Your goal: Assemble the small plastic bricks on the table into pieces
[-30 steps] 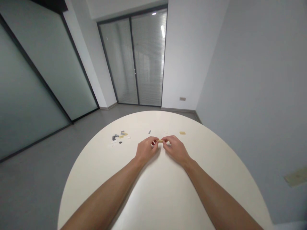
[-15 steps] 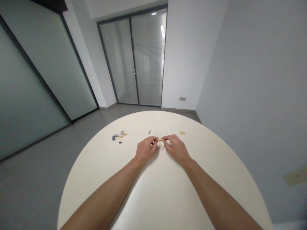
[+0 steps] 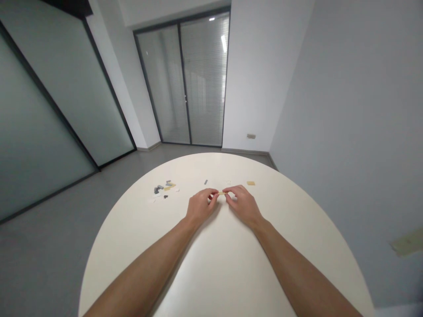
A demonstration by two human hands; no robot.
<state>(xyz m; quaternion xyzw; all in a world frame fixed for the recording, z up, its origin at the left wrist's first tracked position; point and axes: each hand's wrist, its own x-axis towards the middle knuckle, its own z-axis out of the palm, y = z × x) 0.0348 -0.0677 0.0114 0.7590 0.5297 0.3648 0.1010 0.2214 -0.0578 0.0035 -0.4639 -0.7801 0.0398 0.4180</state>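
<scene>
A small, thin tan piece (image 3: 221,193) is held between my two hands, just above the table. My left hand (image 3: 202,204) pinches its left end with thumb and fingers. Something red shows inside the curl of the left fingers, too small to make out. At the other end, the fingertips of my right hand (image 3: 243,203) close on the same piece. Beyond the hands lie a small grey piece (image 3: 205,182), some tiny white pieces (image 3: 228,182) and a flat tan piece (image 3: 251,183).
A loose pile of small grey, tan, white and dark pieces (image 3: 168,186) lies on the left of the round white table (image 3: 211,264). A dark bit (image 3: 165,197) sits nearer me. Past the table's far edge are walls and a glass door (image 3: 205,88).
Both hands keep their hold on the tan piece. The left fingertips have shifted very slightly to the right; everything else looks the same.
</scene>
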